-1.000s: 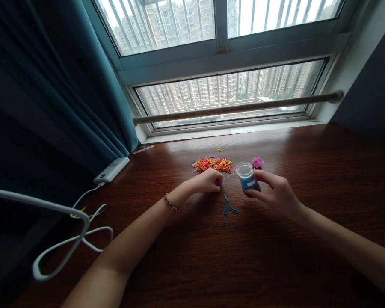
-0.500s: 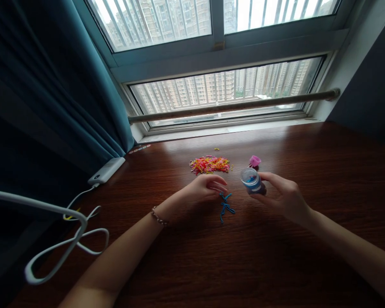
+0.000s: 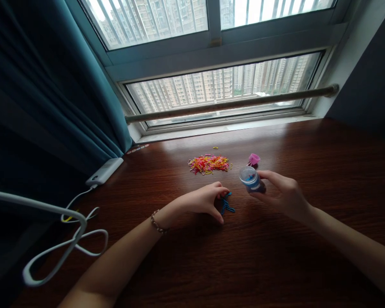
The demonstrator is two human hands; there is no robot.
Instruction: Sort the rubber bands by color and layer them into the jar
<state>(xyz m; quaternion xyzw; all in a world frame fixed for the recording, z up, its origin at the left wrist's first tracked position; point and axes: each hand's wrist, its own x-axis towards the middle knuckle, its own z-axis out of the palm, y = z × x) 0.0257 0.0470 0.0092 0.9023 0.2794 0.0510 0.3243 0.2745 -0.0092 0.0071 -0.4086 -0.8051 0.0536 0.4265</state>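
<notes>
My right hand holds a small clear jar tilted toward the left, with blue pieces inside. My left hand rests at the left side of some blue clips on the wooden table; its thumb and fingers are apart around them, the fingertips touching or just over the upper ones. Beyond my left hand lies a pile of red, pink and yellow clips. A pink cup-shaped object stands just behind the jar.
A white power strip with a looping white cable lies at the left by a blue curtain. One yellow clip sits behind the pile. A metal rail crosses the window at the table's far edge.
My left hand has come down toward me and spread its thumb from its fingers around the blue clips. My right hand and the jar have hardly moved.
</notes>
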